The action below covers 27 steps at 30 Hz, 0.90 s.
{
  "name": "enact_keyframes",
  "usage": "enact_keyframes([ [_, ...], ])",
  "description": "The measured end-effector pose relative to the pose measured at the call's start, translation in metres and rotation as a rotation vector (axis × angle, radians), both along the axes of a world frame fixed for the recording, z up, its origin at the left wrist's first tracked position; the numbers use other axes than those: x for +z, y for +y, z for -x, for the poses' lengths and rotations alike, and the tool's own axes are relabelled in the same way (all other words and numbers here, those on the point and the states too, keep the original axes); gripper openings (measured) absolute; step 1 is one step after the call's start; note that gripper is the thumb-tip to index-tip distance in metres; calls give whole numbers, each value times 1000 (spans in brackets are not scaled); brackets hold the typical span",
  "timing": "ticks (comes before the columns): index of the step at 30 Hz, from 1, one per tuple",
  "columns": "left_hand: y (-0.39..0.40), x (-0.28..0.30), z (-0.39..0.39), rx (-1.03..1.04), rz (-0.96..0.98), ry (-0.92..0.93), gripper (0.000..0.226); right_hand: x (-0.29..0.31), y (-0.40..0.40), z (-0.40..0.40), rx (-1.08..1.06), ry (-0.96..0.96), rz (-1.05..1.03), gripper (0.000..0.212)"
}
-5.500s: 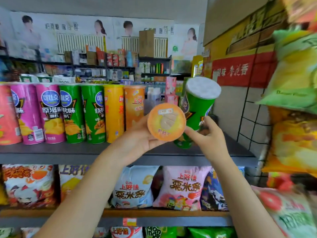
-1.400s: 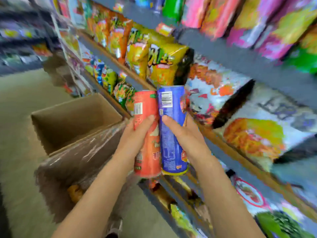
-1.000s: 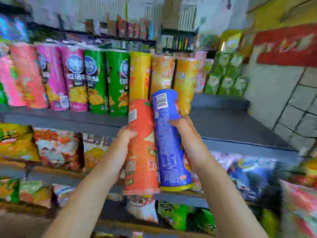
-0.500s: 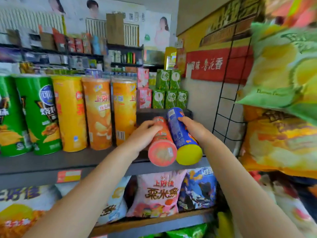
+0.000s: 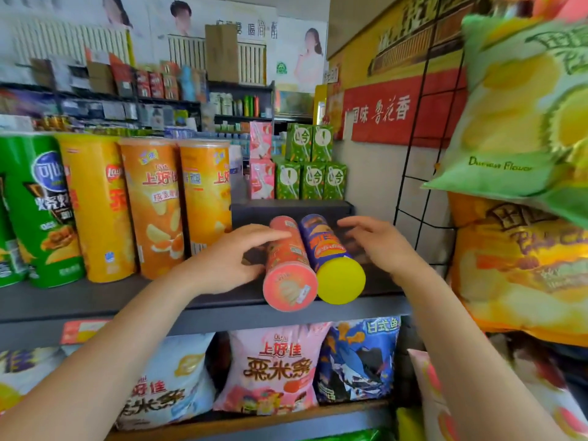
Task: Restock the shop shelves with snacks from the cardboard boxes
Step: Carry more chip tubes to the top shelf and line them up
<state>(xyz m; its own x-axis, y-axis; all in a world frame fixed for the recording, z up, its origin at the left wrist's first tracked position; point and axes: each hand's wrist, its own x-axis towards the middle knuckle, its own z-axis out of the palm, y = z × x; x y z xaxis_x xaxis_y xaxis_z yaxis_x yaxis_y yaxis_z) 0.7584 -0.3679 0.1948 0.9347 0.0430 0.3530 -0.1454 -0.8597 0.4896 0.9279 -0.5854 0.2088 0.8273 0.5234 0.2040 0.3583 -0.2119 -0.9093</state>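
Orange-red can (image 5: 288,265) and blue can (image 5: 329,256) lie on their sides on the grey shelf (image 5: 95,300), side by side and touching, bases toward me and slightly past the front lip. Right of the standing orange cans (image 5: 178,202).

Left hand (image 5: 222,265): fingers loosely spread, tips resting on the upper side of the orange-red can, not wrapped round it. Right hand (image 5: 378,246): fingers spread and relaxed, just beside the blue can; contact not resolvable through motion blur.

Step in hand, my judgement: seat both cans. To do it well I stand each upright, label forward, in line with the standing row, or else push them back from the lip so they cannot roll off.

Look: orange-red can has a printed pink-orange end; blue can has a plain yellow end cap. Both are slim cylinders, smaller than the neighbours.
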Motion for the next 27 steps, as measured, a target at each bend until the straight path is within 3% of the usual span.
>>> enact_keyframes([
  [5,-1,8,5,-41,-169,138,100,-12,-2,8,134,-20,-44,24],
  [9,-10,4,0,-53,-196,27,109,-13,0,11,170,69,-92,32],
  [13,-12,-1,-3,-75,34,-102,100,-7,-6,17,182,363,-278,45],
  [17,-27,9,-7,-8,307,-160,75,-1,-6,22,209,496,-477,59],
  [19,-35,16,-11,24,360,-211,72,2,-3,26,235,474,-509,65],
  [21,-39,23,-16,48,438,-296,89,7,2,32,288,408,-513,76],
  [23,-44,33,-19,89,518,-366,81,13,8,37,317,321,-487,83],
  [24,-48,38,-20,117,560,-390,70,16,11,38,317,252,-464,77],
  [27,-51,45,-27,201,673,-450,52,21,19,36,290,-1,-362,29],
])
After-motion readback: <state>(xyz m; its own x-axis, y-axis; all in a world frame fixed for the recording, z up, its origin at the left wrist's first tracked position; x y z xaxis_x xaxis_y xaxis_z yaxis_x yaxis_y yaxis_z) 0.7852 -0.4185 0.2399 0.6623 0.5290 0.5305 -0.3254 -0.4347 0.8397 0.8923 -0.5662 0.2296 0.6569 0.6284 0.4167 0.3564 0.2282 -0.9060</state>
